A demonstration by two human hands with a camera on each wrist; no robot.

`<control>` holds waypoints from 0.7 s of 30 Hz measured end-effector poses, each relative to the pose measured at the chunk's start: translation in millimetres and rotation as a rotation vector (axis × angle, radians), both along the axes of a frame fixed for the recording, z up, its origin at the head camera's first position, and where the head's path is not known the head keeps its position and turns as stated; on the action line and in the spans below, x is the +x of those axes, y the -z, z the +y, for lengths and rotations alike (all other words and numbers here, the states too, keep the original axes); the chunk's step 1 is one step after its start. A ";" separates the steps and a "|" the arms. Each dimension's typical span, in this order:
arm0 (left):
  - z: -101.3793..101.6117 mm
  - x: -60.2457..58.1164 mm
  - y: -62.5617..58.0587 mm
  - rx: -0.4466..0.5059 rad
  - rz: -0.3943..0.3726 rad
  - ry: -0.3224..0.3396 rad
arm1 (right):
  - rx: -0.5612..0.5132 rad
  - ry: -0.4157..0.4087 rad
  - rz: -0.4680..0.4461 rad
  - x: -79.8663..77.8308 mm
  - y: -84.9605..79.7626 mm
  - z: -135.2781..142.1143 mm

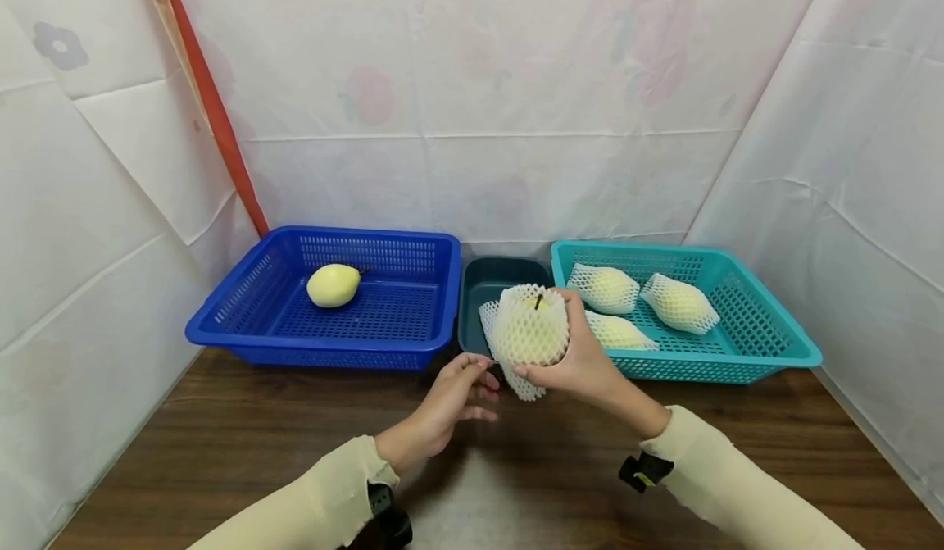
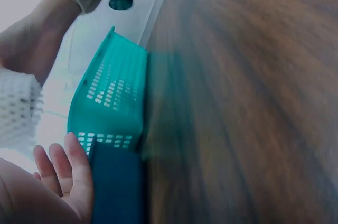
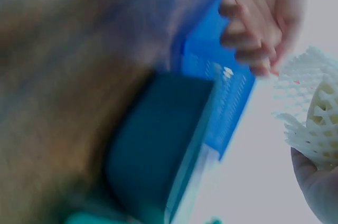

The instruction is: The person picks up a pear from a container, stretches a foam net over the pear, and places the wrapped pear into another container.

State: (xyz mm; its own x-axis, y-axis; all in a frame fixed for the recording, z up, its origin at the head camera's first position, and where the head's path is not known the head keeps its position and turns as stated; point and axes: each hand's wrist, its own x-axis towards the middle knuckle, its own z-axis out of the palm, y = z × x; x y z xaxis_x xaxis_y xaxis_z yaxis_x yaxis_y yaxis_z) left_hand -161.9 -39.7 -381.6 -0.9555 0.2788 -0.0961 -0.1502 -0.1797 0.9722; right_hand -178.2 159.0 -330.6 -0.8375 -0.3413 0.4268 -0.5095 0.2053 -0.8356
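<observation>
My right hand (image 1: pixel 578 361) grips a pale yellow pear (image 1: pixel 537 330) in a white foam net (image 1: pixel 525 382), above the front of a dark green tray (image 1: pixel 509 269). The pear's dark stem points up, and the net's loose end flares to the left and below. At that flared edge my left hand (image 1: pixel 453 398) has thumb and forefinger together, seemingly pinching the net; its other fingers hang loose. The right wrist view shows the left fingertips (image 3: pixel 259 68) against the net's edge. In the left wrist view, the thumb and forefinger are mostly hidden.
A blue basket (image 1: pixel 324 353) on the left holds one bare pear (image 1: pixel 333 285). On the right, a turquoise basket (image 1: pixel 737 359) holds 3 pears in foam nets, one netted pear (image 1: pixel 678 304) among them. White patterned cloth (image 1: pixel 472 107) hangs behind the brown wooden table (image 1: pixel 295 435).
</observation>
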 end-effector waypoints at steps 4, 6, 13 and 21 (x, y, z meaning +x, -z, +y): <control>-7.6 -2.4 -7.9 -0.046 0.068 0.013 | 0.037 0.043 0.020 -6.0 -20.1 11.9; -12.5 -3.5 -13.2 -0.075 0.109 0.012 | 0.045 0.053 0.028 -9.7 -29.5 19.4; -35.6 -11.7 -35.3 -0.176 0.233 -0.063 | 0.144 0.143 0.112 -23.3 -55.2 52.6; -68.8 -31.3 -45.3 -0.347 0.425 -0.151 | 0.324 0.288 0.131 -38.4 -67.6 96.7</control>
